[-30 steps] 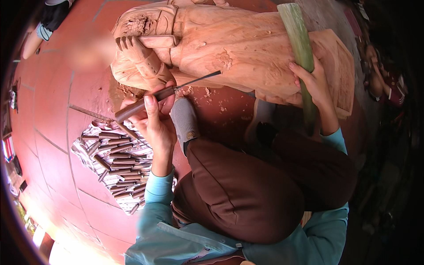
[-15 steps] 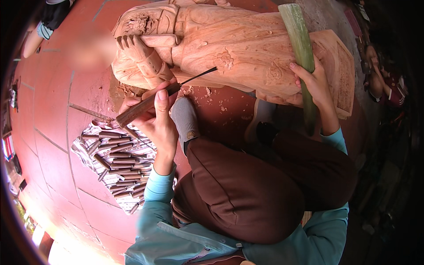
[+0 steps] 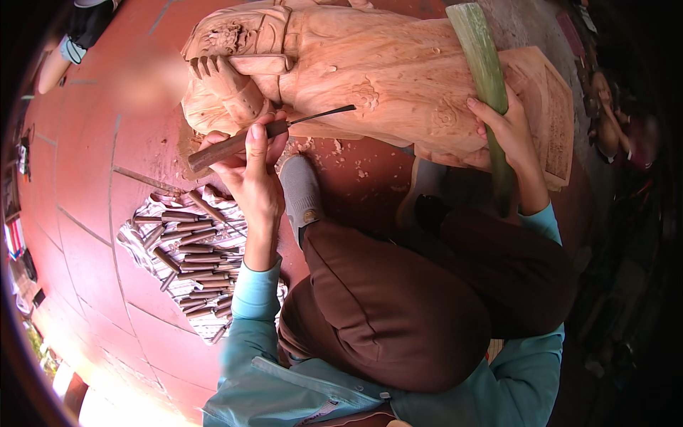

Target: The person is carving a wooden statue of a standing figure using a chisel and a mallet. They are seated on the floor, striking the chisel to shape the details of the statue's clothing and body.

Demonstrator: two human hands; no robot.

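Observation:
My left hand (image 3: 253,167) is closed round the brown wooden handle of a carving chisel (image 3: 229,151). Its thin dark blade points right, over the near side of the carving. A large carved wooden figure (image 3: 398,78) in a flowing robe lies on its side across the far floor, with flower shapes cut into its surface. In my right hand (image 3: 506,132) is a long greenish wooden mallet (image 3: 481,53), gripped around its middle, its wide end up over the figure's base. The mallet's narrower end hangs towards my knee.
Left of my legs, several wood-handled chisels (image 3: 198,257) lie on a striped cloth (image 3: 146,250). Wood shavings (image 3: 340,158) are scattered on the red tiled floor (image 3: 85,242) by my shoes. Another person's leg (image 3: 55,67) shows at the upper left.
My left hand has moved slightly up and away from the cloth with the chisel, whose blade is now more level. A chisel handle on the cloth has come into fuller view.

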